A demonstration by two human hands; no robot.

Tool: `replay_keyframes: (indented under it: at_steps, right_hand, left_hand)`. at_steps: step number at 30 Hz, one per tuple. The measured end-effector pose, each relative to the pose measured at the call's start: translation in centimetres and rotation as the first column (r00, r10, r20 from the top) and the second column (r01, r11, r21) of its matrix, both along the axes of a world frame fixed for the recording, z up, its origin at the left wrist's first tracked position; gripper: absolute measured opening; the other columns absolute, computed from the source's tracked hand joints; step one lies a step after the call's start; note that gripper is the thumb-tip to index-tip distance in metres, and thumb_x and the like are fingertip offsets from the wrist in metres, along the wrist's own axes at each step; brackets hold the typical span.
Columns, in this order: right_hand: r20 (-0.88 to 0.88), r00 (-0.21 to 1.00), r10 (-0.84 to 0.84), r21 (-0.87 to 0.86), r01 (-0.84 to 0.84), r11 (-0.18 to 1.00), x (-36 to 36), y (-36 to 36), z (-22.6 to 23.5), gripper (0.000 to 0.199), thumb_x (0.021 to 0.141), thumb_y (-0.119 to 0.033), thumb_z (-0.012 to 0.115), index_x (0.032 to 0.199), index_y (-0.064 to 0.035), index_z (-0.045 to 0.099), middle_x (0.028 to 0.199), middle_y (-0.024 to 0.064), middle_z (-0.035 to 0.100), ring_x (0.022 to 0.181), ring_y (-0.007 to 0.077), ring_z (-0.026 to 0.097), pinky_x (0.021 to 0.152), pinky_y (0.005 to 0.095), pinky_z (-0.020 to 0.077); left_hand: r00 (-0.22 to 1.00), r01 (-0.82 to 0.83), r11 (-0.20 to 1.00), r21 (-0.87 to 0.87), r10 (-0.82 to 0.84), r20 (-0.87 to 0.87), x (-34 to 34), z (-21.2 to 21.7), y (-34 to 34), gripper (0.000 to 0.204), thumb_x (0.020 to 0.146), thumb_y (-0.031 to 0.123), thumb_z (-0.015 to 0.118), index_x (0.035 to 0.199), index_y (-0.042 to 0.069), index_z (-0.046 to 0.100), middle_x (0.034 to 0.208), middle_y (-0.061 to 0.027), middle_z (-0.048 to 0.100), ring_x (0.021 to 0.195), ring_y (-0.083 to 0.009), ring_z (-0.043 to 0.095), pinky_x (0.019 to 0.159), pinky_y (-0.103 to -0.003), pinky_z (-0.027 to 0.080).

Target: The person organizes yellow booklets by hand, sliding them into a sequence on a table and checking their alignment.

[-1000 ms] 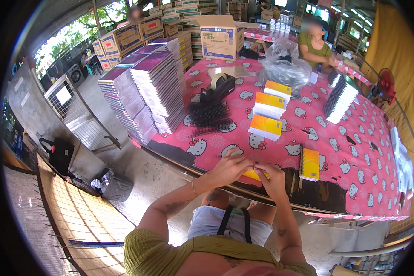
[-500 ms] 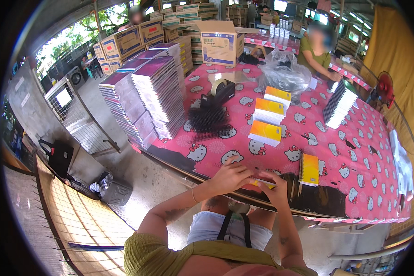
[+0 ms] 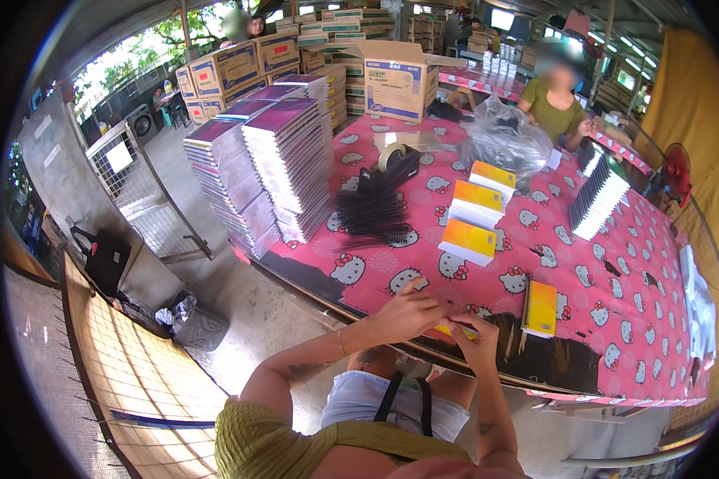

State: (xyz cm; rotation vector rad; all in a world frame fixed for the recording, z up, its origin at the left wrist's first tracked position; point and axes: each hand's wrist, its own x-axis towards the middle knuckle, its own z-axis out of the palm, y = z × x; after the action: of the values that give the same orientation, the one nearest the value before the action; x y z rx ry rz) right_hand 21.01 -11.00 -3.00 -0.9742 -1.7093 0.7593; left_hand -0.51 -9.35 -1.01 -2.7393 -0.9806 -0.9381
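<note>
At the near table edge, a small yellow notebook (image 3: 444,328) sits mostly hidden between my two hands. My left hand (image 3: 407,315) is bent over its left end, fingers closed at its edge. Gripping the other end is my right hand (image 3: 473,342), with thumb and fingers pinched on it. Just right of my hands lies a yellow spiral notebook (image 3: 542,308) with a dark coil. Beyond them stand white-paged stacks with yellow covers (image 3: 469,237) in a row. A heap of black plastic binding coils (image 3: 371,217) lies to their left.
Tall stacks of purple-covered spiral notebooks (image 3: 284,160) stand at left, near a tape dispenser (image 3: 391,164). Clear plastic bags (image 3: 503,140) lie farther back, before an open carton (image 3: 395,84). A black-spined stack (image 3: 597,203) is at right, near a person in green (image 3: 553,104).
My right hand has closed in nearer to my left on the notebook. Across the table, the co-worker's hand has lifted off the black-spined stack. The view has shifted slightly.
</note>
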Motion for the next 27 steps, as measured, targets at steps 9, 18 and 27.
replay_keyframes:
  at_steps: [9, 18, 27]
  right_hand:
    - [-0.055, 0.998, -0.004, -0.053, 0.001, 0.999, 0.2, -0.2, -0.5, 0.015, 0.082, 0.001, 0.073, 0.096, 0.0022, 0.069, 0.090, 0.0064, 0.071, 0.085, 0.0114, 0.066, 0.077, 0.0259, 0.0517]
    - [-0.199, 0.977, 0.079, -0.270, -0.132, 0.954, 1.4, -0.4, -2.1, 0.021, 0.088, -0.008, 0.072, 0.106, 0.0036, 0.069, 0.092, 0.0060, 0.073, 0.087, 0.0080, 0.064, 0.078, 0.0243, 0.0518]
    - [-0.097, 0.992, 0.082, -0.306, -0.108, 0.946, 1.4, 0.2, -3.2, 0.028, 0.092, -0.006, 0.066, 0.118, 0.0055, 0.065, 0.092, 0.0044, 0.069, 0.081, 0.0071, 0.060, 0.070, 0.0238, 0.0510]
  left_hand:
    - [0.997, 0.027, 1.000, 0.008, -0.027, 0.076, 0.2, -0.1, 0.1, 0.018, 0.086, 0.026, 0.070, 0.100, 0.014, 0.069, 0.083, 0.0000, 0.065, 0.081, -0.0178, 0.065, 0.110, -0.046, 0.032]
    - [0.996, 0.093, 0.993, -0.072, -0.092, 0.016, 0.8, -0.1, 0.7, 0.030, 0.088, 0.030, 0.066, 0.111, 0.011, 0.063, 0.101, -0.0027, 0.061, 0.103, -0.0207, 0.061, 0.112, -0.050, 0.029]
    - [0.977, -0.169, 0.986, -0.013, 0.165, -0.131, 2.6, -4.7, -3.7, 0.071, 0.097, 0.052, 0.048, 0.148, 0.004, 0.038, 0.156, -0.0190, 0.031, 0.145, -0.0373, 0.029, 0.111, -0.063, 0.022]
